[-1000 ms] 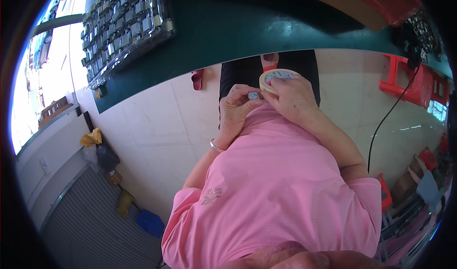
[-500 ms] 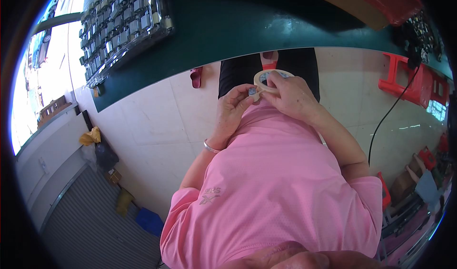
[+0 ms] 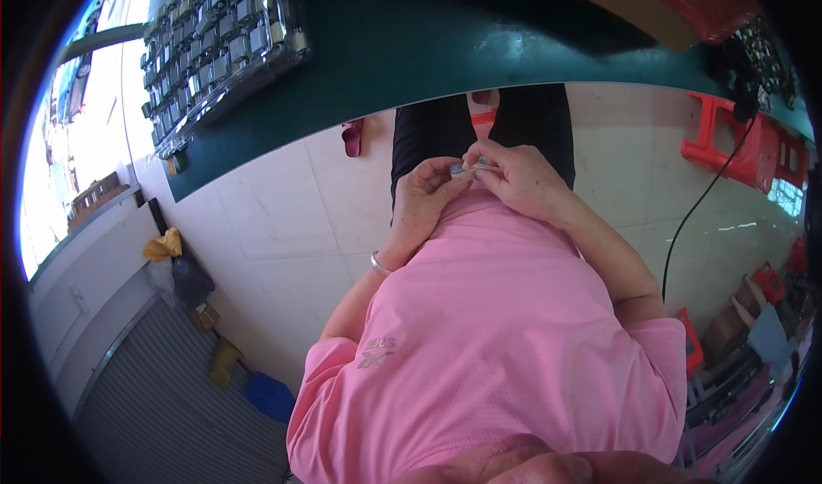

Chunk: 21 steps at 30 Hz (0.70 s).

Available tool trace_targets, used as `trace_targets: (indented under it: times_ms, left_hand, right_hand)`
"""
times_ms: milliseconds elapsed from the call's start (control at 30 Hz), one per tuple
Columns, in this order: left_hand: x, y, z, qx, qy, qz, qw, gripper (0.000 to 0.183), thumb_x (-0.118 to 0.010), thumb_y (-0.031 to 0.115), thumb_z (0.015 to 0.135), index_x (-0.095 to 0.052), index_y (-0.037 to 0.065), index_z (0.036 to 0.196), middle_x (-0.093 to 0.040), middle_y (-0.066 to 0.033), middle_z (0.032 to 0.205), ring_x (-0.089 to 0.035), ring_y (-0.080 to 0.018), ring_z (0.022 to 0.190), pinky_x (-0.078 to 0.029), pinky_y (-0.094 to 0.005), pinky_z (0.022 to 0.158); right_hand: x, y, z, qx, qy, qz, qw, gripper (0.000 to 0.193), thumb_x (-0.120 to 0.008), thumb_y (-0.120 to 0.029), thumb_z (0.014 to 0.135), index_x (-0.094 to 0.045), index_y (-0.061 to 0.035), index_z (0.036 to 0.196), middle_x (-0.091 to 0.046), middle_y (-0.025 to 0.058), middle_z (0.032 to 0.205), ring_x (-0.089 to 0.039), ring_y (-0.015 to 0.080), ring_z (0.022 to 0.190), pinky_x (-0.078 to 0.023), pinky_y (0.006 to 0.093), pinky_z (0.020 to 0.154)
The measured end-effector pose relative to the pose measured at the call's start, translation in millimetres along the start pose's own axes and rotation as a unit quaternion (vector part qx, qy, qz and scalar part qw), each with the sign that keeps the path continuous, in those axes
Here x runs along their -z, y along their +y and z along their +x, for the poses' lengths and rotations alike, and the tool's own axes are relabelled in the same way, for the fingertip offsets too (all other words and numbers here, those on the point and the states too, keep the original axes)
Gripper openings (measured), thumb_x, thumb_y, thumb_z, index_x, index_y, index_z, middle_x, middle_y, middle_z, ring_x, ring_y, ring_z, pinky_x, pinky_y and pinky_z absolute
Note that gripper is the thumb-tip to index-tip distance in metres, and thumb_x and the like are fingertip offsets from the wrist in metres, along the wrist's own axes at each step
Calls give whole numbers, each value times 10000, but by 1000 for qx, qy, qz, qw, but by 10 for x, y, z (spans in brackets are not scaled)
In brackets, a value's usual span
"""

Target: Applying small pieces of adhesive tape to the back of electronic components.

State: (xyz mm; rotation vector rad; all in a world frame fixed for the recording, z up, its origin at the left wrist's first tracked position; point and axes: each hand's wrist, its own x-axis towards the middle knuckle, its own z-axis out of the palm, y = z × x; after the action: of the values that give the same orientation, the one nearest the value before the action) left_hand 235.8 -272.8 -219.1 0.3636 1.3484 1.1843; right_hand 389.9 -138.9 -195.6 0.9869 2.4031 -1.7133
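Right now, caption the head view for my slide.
Both hands, left hand and right hand, pinch a roll of tape edge-on above a pink shirt, beside a green table.

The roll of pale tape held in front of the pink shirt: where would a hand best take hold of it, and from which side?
The roll of pale tape lies nearly edge-on, pinched between the left hand and the right hand. Probably best gripped across its flat faces at the rim, coming from the right, where the right hand already wraps it. Its exact shape is hard to see here.
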Motion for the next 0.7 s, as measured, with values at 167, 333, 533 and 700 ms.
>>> trace_targets:
  times_ms: [167,333,533,700]
  left_hand:
    - [26,-41,-5,-10,-12,-24,1000,261,-621,-34,943,-606,-41,1204,-691,-76,1041,-676,-127,950,-547,-238,903]
    - [35,-82,-11,-13,16,34,999,276,-609,-24,953,-606,-30,1230,-689,-71,1041,-675,-117,916,-557,-236,860]
    - [-20,-31,-18,0,35,95,995,229,-609,-21,951,-620,-43,1178,-697,-67,979,-676,-112,855,-565,-235,813]
    - [-15,-86,-2,-15,39,94,995,215,-624,-8,943,-630,-42,1156,-704,-63,940,-677,-102,835,-554,-224,796]
  right_hand:
    - [-6,-4,16,-8,-10,17,1000,156,-610,-106,926,-622,-81,1080,-708,138,847,-699,296,756,-523,364,693]
    - [-39,40,34,-19,-19,19,999,142,-615,-116,924,-675,-72,1045,-714,134,861,-703,291,773,-527,357,705]
    - [9,13,51,-25,-37,32,998,147,-644,-149,911,-711,-77,1021,-709,124,844,-693,271,767,-526,343,713]
    - [-65,81,65,-18,-20,20,999,152,-638,-147,926,-713,-79,1039,-699,118,886,-690,264,804,-528,339,727]
